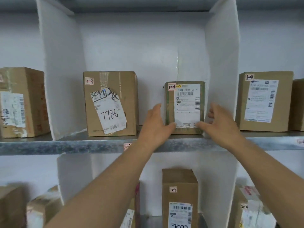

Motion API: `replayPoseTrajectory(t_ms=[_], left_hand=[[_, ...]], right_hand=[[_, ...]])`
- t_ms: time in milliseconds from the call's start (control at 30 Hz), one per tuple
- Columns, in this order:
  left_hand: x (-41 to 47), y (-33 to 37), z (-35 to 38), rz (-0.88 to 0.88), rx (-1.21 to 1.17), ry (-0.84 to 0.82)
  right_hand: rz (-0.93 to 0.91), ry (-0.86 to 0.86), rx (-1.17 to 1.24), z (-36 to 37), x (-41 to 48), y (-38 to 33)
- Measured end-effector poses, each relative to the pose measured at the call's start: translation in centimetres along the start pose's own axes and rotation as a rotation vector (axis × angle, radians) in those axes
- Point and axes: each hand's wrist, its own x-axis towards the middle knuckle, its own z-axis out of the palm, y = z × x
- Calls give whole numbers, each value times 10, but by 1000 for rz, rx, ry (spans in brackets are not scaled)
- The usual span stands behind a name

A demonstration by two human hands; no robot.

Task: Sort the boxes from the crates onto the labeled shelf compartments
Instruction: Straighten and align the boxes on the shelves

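Note:
A small cardboard box (185, 96) with a white shipping label and a "1-3" tag stands on the metal shelf (82, 145), at the right of the middle compartment. My left hand (154, 127) holds its lower left corner, with the fingers along the left side and the thumb on the front face. My right hand (220, 124) holds its lower right corner; the thumb is on the front and the curled fingers sit between the box and the white divider (220, 63). A "1-3" sticker (127, 146) on the shelf edge is partly hidden by my left forearm.
A larger box marked "7786" (110, 104) stands at the left of the same compartment. More boxes fill the left (21, 102) and right (264, 101) compartments. On the lower shelf stands a tall box tagged "2-3" (180, 195), with others beside it.

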Motion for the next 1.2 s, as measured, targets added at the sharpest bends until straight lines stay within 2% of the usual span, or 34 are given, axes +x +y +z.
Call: replayPoseTrajectory(t_ms=[133, 267, 600, 1100, 1200], left_hand=[[12, 1, 3, -98, -25, -71], [9, 1, 2, -114, -25, -141], [7, 1, -1, -147, 6, -38], [4, 6, 7, -164, 149, 2], [1, 6, 5, -162, 77, 59]], right_hand=[[23, -146, 7, 3, 12, 3], [-23, -152, -12, 10, 17, 9], [-88, -170, -8, 21, 20, 9], [-152, -193, -83, 21, 21, 14], [-133, -189, -36, 19, 20, 14]])
